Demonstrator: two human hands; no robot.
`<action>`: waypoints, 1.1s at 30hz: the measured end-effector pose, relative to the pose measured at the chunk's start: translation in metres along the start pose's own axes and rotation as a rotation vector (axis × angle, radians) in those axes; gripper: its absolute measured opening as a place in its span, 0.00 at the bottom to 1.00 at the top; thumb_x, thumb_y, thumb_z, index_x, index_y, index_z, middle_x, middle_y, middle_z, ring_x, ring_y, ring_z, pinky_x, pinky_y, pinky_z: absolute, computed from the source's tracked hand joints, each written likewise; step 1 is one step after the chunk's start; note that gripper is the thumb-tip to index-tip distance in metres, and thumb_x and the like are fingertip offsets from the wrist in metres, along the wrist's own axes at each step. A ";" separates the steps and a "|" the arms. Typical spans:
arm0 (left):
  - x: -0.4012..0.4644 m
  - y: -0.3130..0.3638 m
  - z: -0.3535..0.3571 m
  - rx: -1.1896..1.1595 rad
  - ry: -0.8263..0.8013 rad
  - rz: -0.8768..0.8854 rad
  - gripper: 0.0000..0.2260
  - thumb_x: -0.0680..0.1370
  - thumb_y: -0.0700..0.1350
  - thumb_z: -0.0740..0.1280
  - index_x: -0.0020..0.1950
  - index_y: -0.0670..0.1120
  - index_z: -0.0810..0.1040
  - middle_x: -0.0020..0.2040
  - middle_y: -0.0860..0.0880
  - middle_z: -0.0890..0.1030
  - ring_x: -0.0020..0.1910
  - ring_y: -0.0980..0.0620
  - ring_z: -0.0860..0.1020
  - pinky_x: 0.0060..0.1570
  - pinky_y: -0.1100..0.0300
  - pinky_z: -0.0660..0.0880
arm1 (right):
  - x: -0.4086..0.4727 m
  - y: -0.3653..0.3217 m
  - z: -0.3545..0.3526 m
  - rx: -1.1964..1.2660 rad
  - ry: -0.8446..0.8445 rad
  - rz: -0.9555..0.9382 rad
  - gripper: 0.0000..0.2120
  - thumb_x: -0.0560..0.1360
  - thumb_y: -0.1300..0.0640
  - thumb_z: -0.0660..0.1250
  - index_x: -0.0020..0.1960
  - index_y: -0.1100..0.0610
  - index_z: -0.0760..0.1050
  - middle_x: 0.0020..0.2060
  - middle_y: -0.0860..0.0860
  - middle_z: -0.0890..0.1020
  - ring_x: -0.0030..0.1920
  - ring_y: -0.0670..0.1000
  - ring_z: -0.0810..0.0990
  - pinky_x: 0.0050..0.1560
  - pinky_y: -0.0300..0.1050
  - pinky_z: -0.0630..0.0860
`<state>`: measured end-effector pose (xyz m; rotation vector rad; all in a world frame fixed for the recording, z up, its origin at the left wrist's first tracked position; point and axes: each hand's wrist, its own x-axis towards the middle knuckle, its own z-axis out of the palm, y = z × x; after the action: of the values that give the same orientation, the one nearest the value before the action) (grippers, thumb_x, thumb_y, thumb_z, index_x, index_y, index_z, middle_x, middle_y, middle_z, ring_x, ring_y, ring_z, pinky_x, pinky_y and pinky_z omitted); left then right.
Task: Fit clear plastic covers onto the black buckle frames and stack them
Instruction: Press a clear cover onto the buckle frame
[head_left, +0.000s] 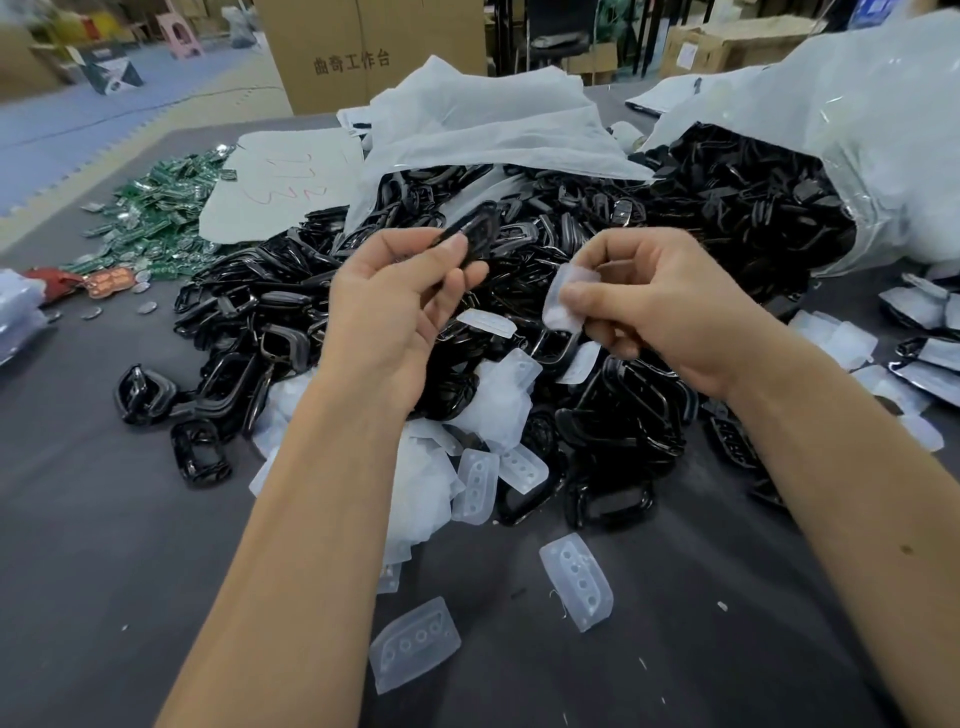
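At far left of the frame, green parts (166, 208) litter the bench (93, 519). Left of centre, the left hand (395, 306) pinches a black buckle frame (475, 231) between thumb and fingertips, its long axis slanting up to the right, apparently edge-on, though blur hides detail. Just right of it, a small gap away, the right hand (654, 306) pinches a clear cover (563, 299), held upright. The cover must travel leftward to meet the frame. Loose covers and the frame heap (623, 234) lie beneath.
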<state>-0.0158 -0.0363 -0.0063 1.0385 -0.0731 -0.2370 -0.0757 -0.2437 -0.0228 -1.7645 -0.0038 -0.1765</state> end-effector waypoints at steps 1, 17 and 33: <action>0.002 0.001 -0.003 -0.006 0.030 0.023 0.08 0.76 0.31 0.72 0.43 0.42 0.78 0.36 0.48 0.83 0.37 0.50 0.85 0.33 0.71 0.76 | -0.001 0.000 0.000 -0.019 -0.071 0.008 0.05 0.78 0.66 0.72 0.44 0.60 0.79 0.33 0.55 0.83 0.27 0.47 0.74 0.23 0.38 0.68; 0.002 -0.004 -0.007 0.067 -0.036 -0.139 0.07 0.76 0.32 0.73 0.44 0.42 0.79 0.36 0.48 0.85 0.39 0.50 0.86 0.33 0.71 0.77 | 0.002 0.005 0.013 0.080 0.081 0.038 0.05 0.81 0.65 0.70 0.46 0.62 0.77 0.37 0.60 0.83 0.36 0.52 0.83 0.27 0.39 0.73; 0.001 -0.010 0.001 0.111 -0.108 -0.290 0.05 0.75 0.32 0.73 0.45 0.40 0.79 0.34 0.45 0.84 0.36 0.51 0.86 0.32 0.70 0.78 | 0.002 0.012 0.031 -0.185 0.294 -0.258 0.11 0.74 0.65 0.77 0.45 0.58 0.74 0.37 0.53 0.83 0.28 0.53 0.85 0.28 0.53 0.82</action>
<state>-0.0167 -0.0423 -0.0148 1.1452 -0.0329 -0.5580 -0.0685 -0.2163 -0.0403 -1.9031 -0.0026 -0.6395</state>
